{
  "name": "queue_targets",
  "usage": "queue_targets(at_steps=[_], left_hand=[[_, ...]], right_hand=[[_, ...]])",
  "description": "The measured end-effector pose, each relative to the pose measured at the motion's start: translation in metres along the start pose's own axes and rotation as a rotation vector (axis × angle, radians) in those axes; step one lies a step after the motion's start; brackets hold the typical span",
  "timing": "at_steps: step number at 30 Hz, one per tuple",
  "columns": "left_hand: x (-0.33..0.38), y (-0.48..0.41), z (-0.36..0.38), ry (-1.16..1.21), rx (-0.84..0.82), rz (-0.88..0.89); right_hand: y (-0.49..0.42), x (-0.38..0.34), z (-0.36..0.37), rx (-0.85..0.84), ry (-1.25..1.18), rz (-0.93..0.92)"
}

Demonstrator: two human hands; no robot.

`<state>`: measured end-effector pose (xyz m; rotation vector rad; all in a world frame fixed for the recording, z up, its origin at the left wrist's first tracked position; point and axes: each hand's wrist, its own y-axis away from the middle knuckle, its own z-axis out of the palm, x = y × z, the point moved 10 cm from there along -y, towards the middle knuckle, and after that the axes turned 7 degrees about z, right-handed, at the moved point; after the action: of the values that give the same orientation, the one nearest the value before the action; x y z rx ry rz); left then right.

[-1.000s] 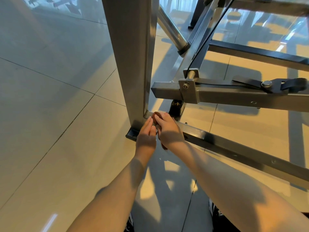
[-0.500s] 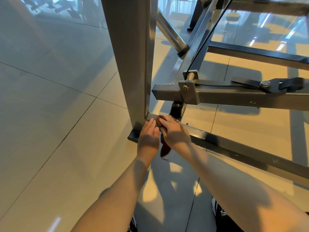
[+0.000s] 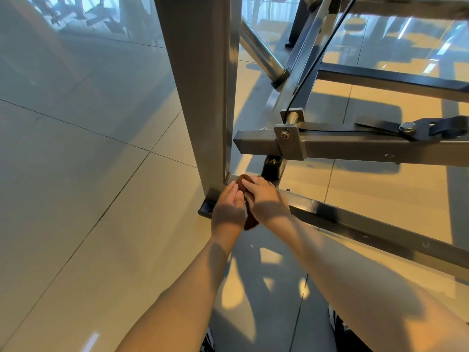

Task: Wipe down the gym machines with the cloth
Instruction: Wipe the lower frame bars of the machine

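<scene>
The R grip lies on the cloth w/ fingers nearly flat, not clenched. It presses the cloth down on the low bar. The thumb is hidden, so I can't tell if it pinches too. One end of the dark red cloth pokes out past the fingertips, and the other end hangs off the near edge of the bar. The L grip is released, w/ fingers straight, just beside the cloth at the corner where the low bar meets the tall post.

To do this step well, I think: push the cloth right into that corner, since dust hides there. Then slide it along the top of the bar & its near edge, away from the post. Tuck up the hanging end so it doesn't drag on the floor. Mind the head under the upper bar.
</scene>
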<state>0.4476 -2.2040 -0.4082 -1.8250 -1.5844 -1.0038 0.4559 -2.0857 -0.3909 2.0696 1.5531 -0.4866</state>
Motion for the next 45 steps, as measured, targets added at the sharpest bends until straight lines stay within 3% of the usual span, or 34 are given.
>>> queue_targets(at_steps=[5, 8, 13, 18, 22, 28, 32, 34, 35, 37, 42, 45], left_hand=[[-0.001, 0.001, 0.001, -0.033, -0.015, 0.009], [-0.003, -0.001, -0.001, -0.003, 0.0, 0.008], [-0.008, 0.0, -0.005, 0.122, 0.045, -0.055], [0.002, 0.005, 0.005, -0.011, -0.057, 0.028], [0.003, 0.008, 0.011, -0.07, -0.09, 0.048], [0.002, 0.004, 0.01, 0.054, -0.025, -0.007], [0.007, 0.012, 0.013, 0.127, -0.009, -0.051], [0.014, 0.027, 0.02, 0.153, -0.038, -0.052], [0.017, 0.038, 0.026, 0.176, -0.071, -0.055], [0.027, 0.063, 0.039, 0.222, -0.153, -0.07], [0.047, 0.119, 0.054, 0.373, -0.242, -0.132], [0.054, 0.147, 0.055, 0.455, -0.28, -0.166]], right_hand=[[0.029, 0.041, -0.023, 0.262, 0.082, 0.164], [0.015, 0.027, -0.011, 0.178, 0.003, 0.167], [-0.009, -0.012, 0.013, -0.043, 0.001, -0.061], [0.013, 0.016, -0.006, 0.092, 0.175, -0.026], [0.021, 0.033, -0.009, 0.102, 0.24, 0.084], [0.001, 0.001, 0.006, -0.041, 0.099, 0.04], [0.012, 0.018, -0.001, -0.042, 0.02, 0.05], [0.03, 0.029, -0.012, -0.077, -0.253, 0.051], [0.039, 0.042, -0.024, -0.017, -0.347, 0.077], [0.063, 0.059, -0.042, 0.087, -0.311, 0.146], [0.117, 0.07, -0.057, 0.128, -0.292, 0.269], [0.149, 0.08, -0.055, 0.12, -0.507, 0.372]])
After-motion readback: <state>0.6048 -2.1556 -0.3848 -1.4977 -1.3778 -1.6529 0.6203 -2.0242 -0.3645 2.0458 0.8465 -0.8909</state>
